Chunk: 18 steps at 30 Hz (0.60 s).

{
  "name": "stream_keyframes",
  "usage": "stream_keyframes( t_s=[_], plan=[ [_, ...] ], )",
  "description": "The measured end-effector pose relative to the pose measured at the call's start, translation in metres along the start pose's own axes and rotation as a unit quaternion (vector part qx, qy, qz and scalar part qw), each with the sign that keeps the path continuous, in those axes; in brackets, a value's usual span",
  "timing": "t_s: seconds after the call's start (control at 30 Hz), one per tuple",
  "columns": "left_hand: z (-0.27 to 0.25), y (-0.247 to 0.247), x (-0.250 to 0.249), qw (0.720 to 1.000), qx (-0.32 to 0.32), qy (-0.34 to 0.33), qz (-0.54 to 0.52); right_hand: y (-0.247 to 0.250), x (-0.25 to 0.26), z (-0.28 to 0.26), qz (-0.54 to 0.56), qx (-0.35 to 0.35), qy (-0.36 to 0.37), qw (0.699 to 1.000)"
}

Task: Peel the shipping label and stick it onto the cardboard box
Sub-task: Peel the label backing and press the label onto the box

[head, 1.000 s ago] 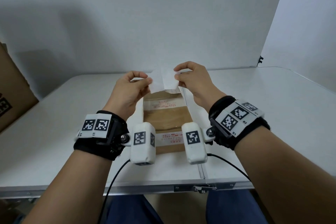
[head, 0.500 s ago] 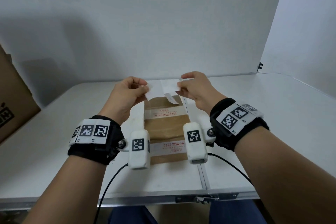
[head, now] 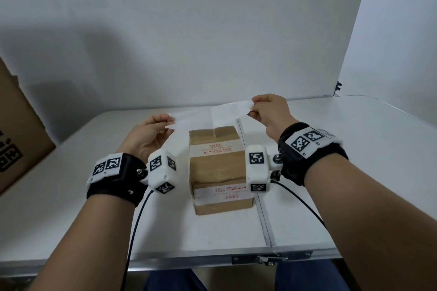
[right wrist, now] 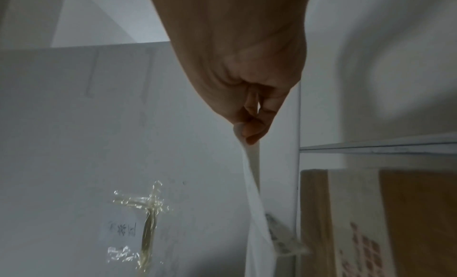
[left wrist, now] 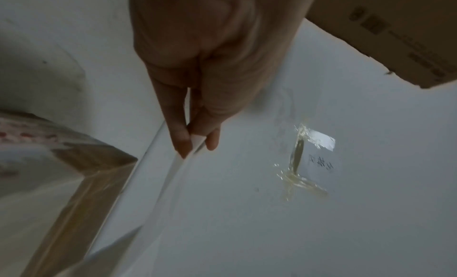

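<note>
A small taped cardboard box (head: 217,168) stands on the white table (head: 354,172) between my wrists. Above its far edge my hands hold a stretched-out sheet in the air. My left hand (head: 169,121) pinches the translucent backing (head: 189,118) at its left end. My right hand (head: 253,106), higher and to the right, pinches the white printed label (head: 230,112). The two layers still meet in a fold above the box's far edge. The left wrist view shows thumb and finger of the left hand (left wrist: 193,138) clamped on the backing's edge (left wrist: 168,183). The right hand (right wrist: 247,132) nips the label (right wrist: 257,212) in the right wrist view.
A large cardboard box (head: 16,134) stands at the table's left edge. A seam (head: 260,208) runs down the table just right of the small box, ending at a latch (head: 264,258). White wall close behind, with a taped note (left wrist: 314,160). Wrist cables hang off the front edge.
My hands have drawn apart, the left going left, the right up and to the right. The label has peeled away from its backing, and the sheet now spans wide above the box.
</note>
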<state>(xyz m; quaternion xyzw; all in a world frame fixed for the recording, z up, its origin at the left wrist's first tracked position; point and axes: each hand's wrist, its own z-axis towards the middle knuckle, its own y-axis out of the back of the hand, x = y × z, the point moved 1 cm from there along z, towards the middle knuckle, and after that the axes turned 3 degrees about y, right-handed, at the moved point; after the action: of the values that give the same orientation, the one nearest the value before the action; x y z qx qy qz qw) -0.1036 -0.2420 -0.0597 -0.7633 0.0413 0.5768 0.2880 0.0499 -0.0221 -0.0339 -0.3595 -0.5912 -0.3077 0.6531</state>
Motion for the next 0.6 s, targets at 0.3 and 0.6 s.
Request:
stream_keyframes(
  t_s=[0.3,0.6],
  plan=[
    [0.037,0.045,0.01,0.986,-0.156,-0.053,-0.008,0.014,-0.007,0.012,0.031,-0.072,0.002,0.997],
    [0.03,0.02,0.001,0.934,-0.085,0.02,0.347,-0.005,0.006,0.003,-0.01,-0.035,0.087,0.996]
  ],
)
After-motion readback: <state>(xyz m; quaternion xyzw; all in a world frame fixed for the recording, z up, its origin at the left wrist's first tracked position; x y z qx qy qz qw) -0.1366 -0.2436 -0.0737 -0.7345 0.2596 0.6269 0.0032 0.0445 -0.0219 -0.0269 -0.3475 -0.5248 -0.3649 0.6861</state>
